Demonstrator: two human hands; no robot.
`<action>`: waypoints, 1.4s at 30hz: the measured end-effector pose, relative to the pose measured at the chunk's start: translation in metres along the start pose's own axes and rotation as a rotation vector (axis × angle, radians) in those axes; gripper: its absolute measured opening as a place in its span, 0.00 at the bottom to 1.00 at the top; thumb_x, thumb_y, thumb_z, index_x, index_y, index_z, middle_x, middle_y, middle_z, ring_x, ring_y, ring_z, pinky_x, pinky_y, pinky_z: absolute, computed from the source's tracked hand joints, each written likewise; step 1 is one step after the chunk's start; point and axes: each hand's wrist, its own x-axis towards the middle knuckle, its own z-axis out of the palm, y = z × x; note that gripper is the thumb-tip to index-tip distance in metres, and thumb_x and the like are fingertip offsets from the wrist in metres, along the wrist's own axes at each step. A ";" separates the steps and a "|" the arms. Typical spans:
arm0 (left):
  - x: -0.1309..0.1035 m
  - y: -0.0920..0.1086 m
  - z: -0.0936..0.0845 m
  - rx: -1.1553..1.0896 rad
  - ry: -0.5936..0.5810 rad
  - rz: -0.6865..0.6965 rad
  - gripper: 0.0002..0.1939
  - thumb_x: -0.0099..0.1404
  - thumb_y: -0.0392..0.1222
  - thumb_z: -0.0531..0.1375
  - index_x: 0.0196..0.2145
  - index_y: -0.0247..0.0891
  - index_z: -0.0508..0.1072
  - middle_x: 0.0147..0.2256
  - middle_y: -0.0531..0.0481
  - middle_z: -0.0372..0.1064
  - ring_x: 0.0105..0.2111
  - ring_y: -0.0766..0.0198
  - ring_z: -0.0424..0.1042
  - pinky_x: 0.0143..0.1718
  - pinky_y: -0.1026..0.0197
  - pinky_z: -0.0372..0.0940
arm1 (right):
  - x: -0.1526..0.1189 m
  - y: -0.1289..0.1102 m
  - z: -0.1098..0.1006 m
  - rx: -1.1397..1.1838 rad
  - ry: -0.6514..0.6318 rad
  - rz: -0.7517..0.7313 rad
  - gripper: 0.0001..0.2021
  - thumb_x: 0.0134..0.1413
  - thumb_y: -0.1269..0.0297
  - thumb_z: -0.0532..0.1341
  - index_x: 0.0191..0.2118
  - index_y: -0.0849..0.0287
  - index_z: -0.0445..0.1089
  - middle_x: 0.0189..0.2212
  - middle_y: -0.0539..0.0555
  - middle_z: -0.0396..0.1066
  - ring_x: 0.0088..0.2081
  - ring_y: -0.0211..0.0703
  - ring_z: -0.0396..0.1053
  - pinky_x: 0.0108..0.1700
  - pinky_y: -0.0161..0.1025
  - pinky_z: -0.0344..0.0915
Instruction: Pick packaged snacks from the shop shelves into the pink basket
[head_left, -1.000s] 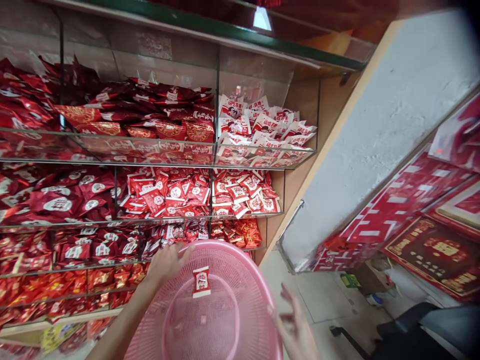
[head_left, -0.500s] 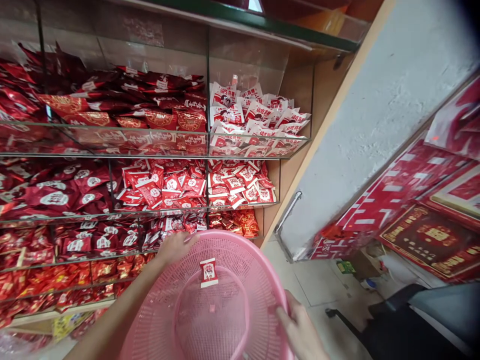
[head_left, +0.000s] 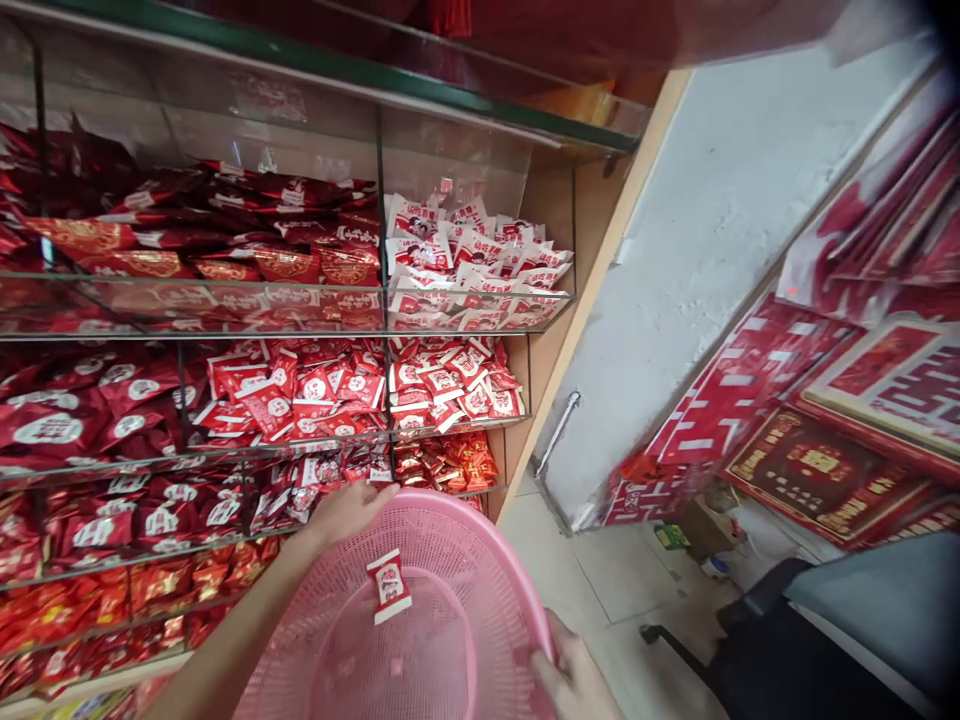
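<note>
A round pink plastic basket (head_left: 517,570) with mesh walls is held tilted in front of the shelves. On its inner far wall lies one small red-and-white wrapped sweet (head_left: 389,587). My right hand (head_left: 574,670) grips the basket's right rim, thumb on the inside. At the far left rim my left hand (head_left: 349,515) is closed over the edge; its fingers are partly hidden. Just beyond that hand, small red-and-white packets (head_left: 304,480) fill a low shelf compartment.
Glass-fronted shelves (head_left: 300,325) hold white packets (head_left: 480,265), red packets (head_left: 300,390) and dark red packets (head_left: 97,400). To the right are a grey wall (head_left: 675,230), stacked red decorations (head_left: 720,390) and a black chair (head_left: 795,640) on the tiled floor (head_left: 630,570).
The view has shifted, so the shelves and wall appear further left. Both hands still hold the basket, which sits slightly lower in view. The sweet has turned and lies lower inside it.
</note>
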 end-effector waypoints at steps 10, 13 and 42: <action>-0.001 -0.011 0.009 0.034 0.039 -0.034 0.30 0.61 0.64 0.42 0.19 0.40 0.67 0.22 0.46 0.71 0.28 0.55 0.73 0.31 0.60 0.59 | 0.050 -0.046 -0.045 -0.416 0.175 -0.224 0.21 0.59 0.50 0.51 0.51 0.55 0.66 0.43 0.59 0.73 0.41 0.50 0.71 0.43 0.44 0.66; -0.002 -0.009 0.004 0.054 0.058 -0.049 0.30 0.61 0.64 0.42 0.19 0.40 0.67 0.22 0.46 0.72 0.28 0.54 0.73 0.29 0.60 0.58 | 0.090 -0.094 -0.068 -0.507 0.221 -0.680 0.17 0.62 0.60 0.48 0.55 0.53 0.62 0.51 0.58 0.67 0.51 0.48 0.65 0.52 0.46 0.62; -0.031 -0.013 0.002 0.087 0.139 -0.111 0.33 0.62 0.65 0.39 0.25 0.39 0.73 0.27 0.41 0.75 0.33 0.50 0.75 0.33 0.58 0.61 | 0.182 -0.193 -0.073 -1.251 0.204 -1.061 0.12 0.58 0.72 0.53 0.47 0.57 0.65 0.47 0.58 0.64 0.44 0.49 0.60 0.39 0.41 0.54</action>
